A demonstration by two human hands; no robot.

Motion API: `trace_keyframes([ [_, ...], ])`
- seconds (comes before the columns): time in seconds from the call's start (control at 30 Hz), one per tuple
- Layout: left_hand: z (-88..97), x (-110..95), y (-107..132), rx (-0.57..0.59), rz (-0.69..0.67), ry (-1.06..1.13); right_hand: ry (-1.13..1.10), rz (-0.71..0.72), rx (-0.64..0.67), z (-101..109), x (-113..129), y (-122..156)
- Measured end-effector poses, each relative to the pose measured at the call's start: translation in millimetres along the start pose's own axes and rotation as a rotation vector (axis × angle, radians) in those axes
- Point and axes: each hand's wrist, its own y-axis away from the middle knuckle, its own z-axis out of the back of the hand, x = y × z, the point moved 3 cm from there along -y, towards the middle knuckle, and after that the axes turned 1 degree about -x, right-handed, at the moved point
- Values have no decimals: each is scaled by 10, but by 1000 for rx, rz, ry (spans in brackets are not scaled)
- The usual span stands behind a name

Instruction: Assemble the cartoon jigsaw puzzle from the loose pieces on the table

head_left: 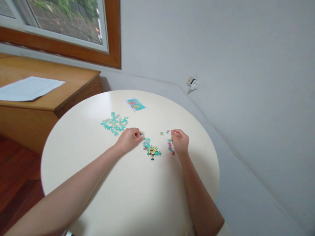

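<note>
My left hand (130, 139) is closed in a pinch, with a small jigsaw piece (142, 135) at its fingertips. Just below it lies a joined section of jigsaw (152, 150) with a yellow cartoon figure and a teal one. My right hand (180, 141) is also pinched, its fingers curled; what they hold, if anything, is too small to make out. Beside and partly under that hand is a strip of pink and teal pieces (169, 146). Two loose pieces, a yellowish one (161, 133) and a pink one (167, 131), lie between the hands.
A pile of loose teal pieces (115, 124) lies left on the round white table (128, 193). Farther back is a picture card (136, 104). A wooden bench (81, 78) with white paper (31, 88) stands left. A plug (194, 84) juts from the wall.
</note>
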Motion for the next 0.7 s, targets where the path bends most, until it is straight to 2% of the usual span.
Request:
trace_keyframes([
  [0.17, -23, 116, -28, -22, 58, -35, 369, 100, 59, 53, -81, -21],
  [0.3, -7, 96, -40, -17, 45, -65, 580, 222, 132, 2, -149, -15],
  [0.43, 6, 75, -43, -12, 33, -82, 769, 275, 199, -80, -185, 37],
  [0.57, -1, 78, -43, -7, 32, -87, 894, 327, 268, -134, -166, 86],
  [0.7, -8, 76, -38, -5, 34, -85, 907, 321, 289, -142, -142, 95],
])
